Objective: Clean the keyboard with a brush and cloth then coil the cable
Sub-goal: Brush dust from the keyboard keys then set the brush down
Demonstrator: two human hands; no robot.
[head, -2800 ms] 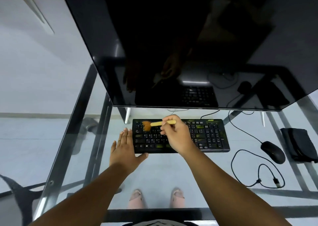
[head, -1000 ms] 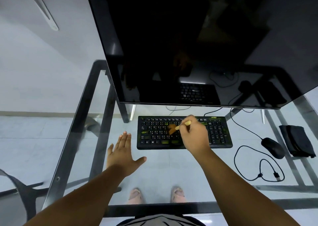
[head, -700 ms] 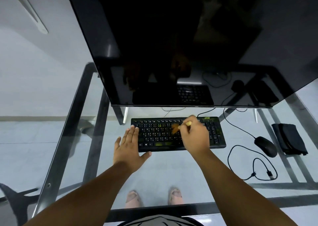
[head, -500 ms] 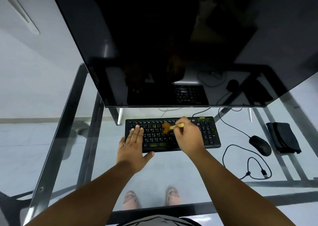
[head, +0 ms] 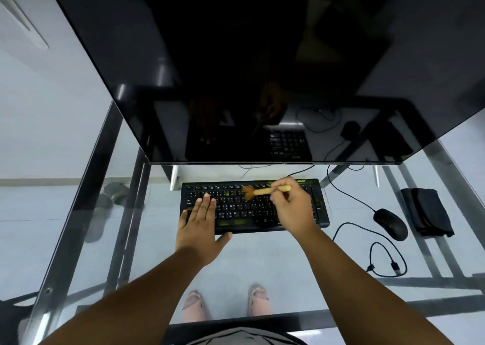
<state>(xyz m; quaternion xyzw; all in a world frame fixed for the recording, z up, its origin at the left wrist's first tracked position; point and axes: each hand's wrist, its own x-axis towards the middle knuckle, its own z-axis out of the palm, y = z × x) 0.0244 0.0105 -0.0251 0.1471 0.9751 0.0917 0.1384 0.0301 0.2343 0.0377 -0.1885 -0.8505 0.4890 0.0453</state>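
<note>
A black keyboard (head: 236, 208) lies on the glass desk under the monitor. My right hand (head: 294, 208) grips a small brush (head: 265, 191) with a pale wooden handle; its brown bristles touch the upper middle keys. My left hand (head: 200, 224) lies flat with straight fingers on the keyboard's left end, thumb off the front edge. A folded dark cloth (head: 426, 212) sits at the far right. The loose black cable (head: 380, 252) curls on the glass in front of the mouse, its plug end free.
A large black monitor (head: 262, 69) overhangs the desk's back. A black mouse (head: 391, 224) sits right of the keyboard. The glass desk (head: 147, 252) has metal frame bars at left and front. My feet show through the glass below.
My left hand moved from the glass beside the keyboard onto its left keys. The brush has travelled from the left part of the keyboard to the upper middle.
</note>
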